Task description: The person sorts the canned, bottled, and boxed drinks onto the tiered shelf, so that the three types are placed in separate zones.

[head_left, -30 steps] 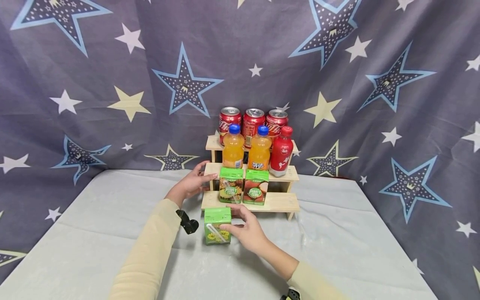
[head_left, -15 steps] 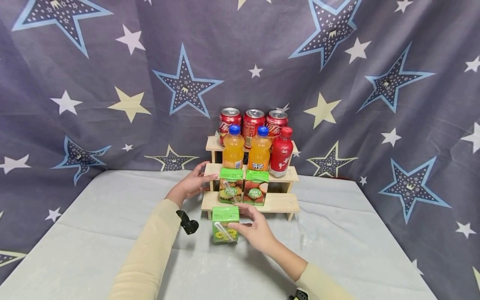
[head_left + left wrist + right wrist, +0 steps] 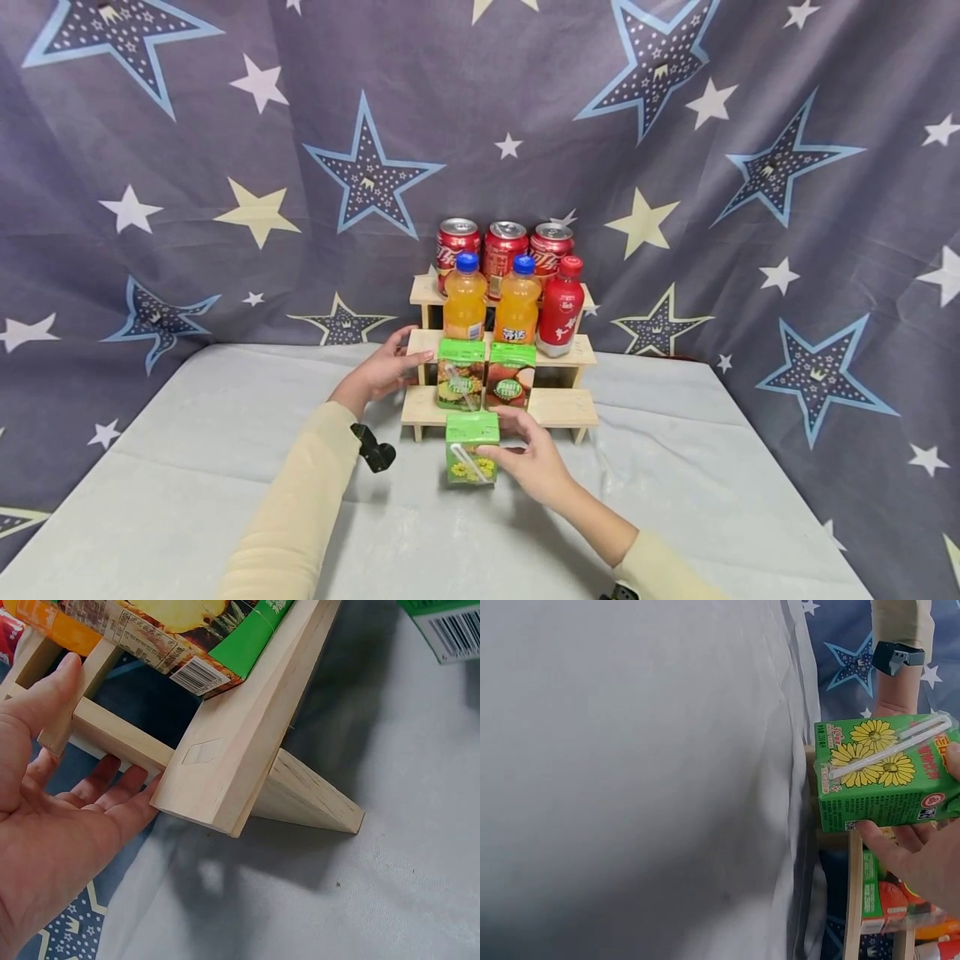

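Observation:
A three-step wooden stand (image 3: 564, 408) stands on the table against the star-patterned cloth. My left hand (image 3: 382, 368) holds its left end at the middle step; in the left wrist view the thumb lies over a wooden piece and the fingers (image 3: 112, 787) reach along the side bar. My right hand (image 3: 536, 461) grips a green juice box (image 3: 471, 450) by its right side, in front of the bottom step. Yellow flowers and a slanted white straw show on that box (image 3: 885, 769) in the right wrist view. Whether its base touches the table is unclear.
On the bottom step stand a pineapple juice box (image 3: 461, 379) and a red-fruit juice box (image 3: 511, 379). Two orange drink bottles (image 3: 465, 308) and a red bottle (image 3: 561, 312) fill the middle step. Three red cans (image 3: 506, 250) line the top. White cloth (image 3: 712, 500) covers the table.
My right hand has carried the flower-patterned juice box to the right along the stand's front. My left hand stays at the stand's left end.

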The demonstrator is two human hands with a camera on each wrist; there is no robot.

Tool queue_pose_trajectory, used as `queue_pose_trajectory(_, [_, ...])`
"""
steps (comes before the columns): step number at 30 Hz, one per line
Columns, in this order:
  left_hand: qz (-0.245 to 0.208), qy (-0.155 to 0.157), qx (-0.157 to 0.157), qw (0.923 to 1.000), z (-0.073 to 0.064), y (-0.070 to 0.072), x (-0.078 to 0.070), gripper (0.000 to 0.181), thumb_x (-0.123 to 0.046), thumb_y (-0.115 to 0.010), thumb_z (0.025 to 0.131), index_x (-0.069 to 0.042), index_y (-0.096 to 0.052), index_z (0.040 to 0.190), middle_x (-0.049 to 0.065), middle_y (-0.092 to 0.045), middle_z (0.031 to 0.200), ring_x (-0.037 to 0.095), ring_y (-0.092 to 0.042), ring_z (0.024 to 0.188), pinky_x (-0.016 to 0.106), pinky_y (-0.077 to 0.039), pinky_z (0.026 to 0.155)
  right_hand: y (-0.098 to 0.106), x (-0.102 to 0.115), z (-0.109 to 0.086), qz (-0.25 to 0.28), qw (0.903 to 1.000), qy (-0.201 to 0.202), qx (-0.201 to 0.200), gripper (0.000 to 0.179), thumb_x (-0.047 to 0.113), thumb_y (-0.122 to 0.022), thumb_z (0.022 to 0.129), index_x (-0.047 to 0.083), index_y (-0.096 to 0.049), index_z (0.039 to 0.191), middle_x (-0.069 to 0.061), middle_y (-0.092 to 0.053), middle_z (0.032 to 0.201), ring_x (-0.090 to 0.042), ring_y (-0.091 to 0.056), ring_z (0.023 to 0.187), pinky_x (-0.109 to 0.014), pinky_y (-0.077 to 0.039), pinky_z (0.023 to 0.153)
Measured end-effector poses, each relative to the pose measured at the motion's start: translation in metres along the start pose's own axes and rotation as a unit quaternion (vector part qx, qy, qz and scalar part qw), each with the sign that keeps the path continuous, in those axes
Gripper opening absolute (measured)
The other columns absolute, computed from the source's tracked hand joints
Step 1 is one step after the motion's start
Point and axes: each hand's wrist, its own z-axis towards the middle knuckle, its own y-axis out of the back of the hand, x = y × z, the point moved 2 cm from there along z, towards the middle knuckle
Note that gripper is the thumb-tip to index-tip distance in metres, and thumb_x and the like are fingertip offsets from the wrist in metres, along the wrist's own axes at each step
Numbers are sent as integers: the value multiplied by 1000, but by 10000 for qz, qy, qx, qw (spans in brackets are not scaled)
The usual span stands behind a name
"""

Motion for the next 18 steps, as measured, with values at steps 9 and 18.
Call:
queue_pose_trajectory(9, [-64, 17, -16, 10000, 0, 0, 1, 79, -17, -57, 93, -27, -3, 150, 21, -25, 147, 40, -36, 132, 54, -33, 108, 19, 1, -5, -152, 9992, 113, -349, 52, 10, -76, 76, 6, -55, 123, -12, -65, 109, -24, -60, 103, -24, -54, 80])
queue_pose_trajectory(18, [-92, 1, 24, 10000, 2, 0, 2, 80, -18, -58, 93, -26, -3, 150, 22, -24, 147, 39, -34, 133, 55, -32, 108, 37, -1, -8, -320, 9973, 104, -653, 52, 10, -76, 77, 6, -55, 124, -13, -65, 110, -17, -60, 101, -24, -53, 80])
